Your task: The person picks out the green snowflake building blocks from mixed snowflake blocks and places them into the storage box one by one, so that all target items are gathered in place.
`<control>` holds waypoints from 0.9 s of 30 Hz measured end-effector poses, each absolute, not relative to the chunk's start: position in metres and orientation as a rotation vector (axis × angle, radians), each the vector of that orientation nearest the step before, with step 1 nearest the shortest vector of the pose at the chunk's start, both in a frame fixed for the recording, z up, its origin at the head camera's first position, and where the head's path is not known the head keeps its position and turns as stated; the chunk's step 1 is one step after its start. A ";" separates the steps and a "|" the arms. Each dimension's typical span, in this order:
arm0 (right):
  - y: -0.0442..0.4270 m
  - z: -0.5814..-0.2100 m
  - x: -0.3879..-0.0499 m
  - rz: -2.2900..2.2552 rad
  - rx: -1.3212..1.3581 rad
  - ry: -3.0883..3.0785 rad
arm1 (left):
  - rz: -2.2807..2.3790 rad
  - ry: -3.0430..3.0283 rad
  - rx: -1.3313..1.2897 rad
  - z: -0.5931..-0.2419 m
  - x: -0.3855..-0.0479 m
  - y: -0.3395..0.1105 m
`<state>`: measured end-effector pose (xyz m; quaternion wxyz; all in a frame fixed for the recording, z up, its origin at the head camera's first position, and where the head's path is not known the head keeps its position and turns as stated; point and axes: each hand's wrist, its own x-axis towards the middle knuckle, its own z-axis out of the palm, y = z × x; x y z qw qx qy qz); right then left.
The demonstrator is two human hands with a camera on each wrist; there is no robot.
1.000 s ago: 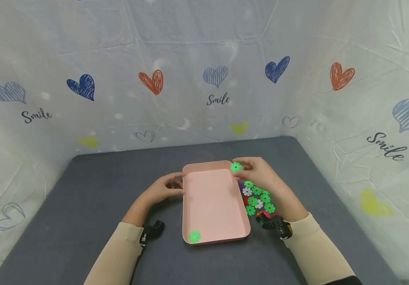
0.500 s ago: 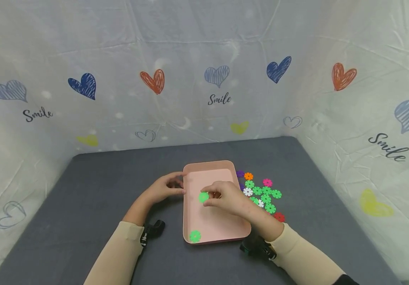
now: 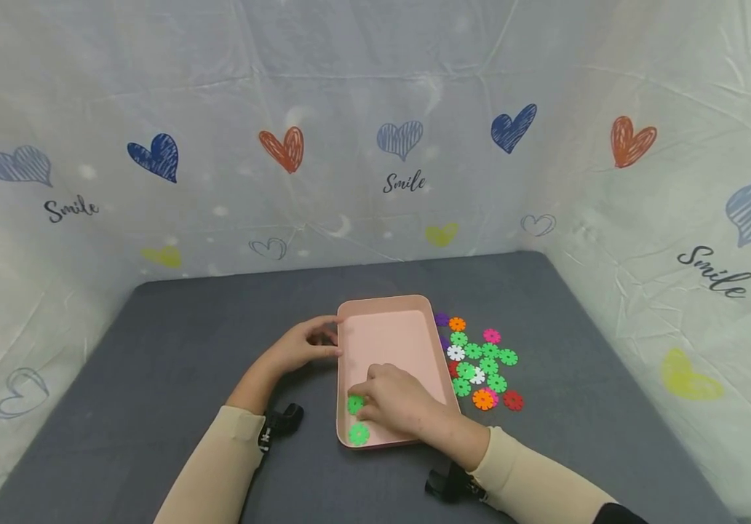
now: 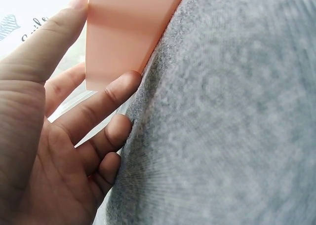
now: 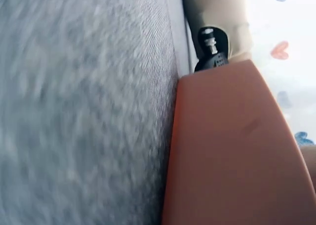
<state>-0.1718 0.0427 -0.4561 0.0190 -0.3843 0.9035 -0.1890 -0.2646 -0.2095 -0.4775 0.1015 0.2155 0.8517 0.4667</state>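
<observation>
Pink tray (image 3: 388, 335) sits flat on gray tabletop (image 3: 205, 393), slightly R of ctr, far end well short of tabletop's far edge. R hand (image 3: 396, 400) reaches in over tray's R rim, across its near half; fingers bent, thumb & index pinching green disc (image 3: 355, 405) by its R side, close to tray's L wall. Can't tell if that disc touches tray floor. 2nd green disc (image 3: 359, 434) lies in tray's near-L corner, just beside the pinched one.

L hand (image 3: 300, 343) is outside tray, at far half of its L side; fingers loosely curved, w/ clear gap btwn thumb & index, tips touching tray's L wall, nothing gripped. L wrist view: thumb tip at rim, middle finger low on outer wall by tabletop.

Loose discs (image 3: 490, 366) lie btwn tray & tabletop's R edge, much nearer tray: green most numerous, plus white, purple, orange, pink, red. Orange disc (image 3: 483, 399) partly covers pink disc (image 3: 495, 397) at group's near end; red disc (image 3: 514, 400) just R of those.

Backdrop (image 3: 343, 204) w/ hearts & "Smile" rises behind tabletop's far edge.
</observation>
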 end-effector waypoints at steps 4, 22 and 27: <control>0.043 -0.459 -0.172 -0.587 -1.167 2.821 | 1.377 2.520 0.653 -0.479 -0.266 -0.209; 0.077 -0.418 -0.194 -0.885 -0.990 2.885 | 1.369 2.540 0.623 -0.476 -0.263 -0.209; 0.113 -0.402 -0.211 -1.018 -0.844 2.883 | 1.378 2.533 0.627 -0.476 -0.262 -0.208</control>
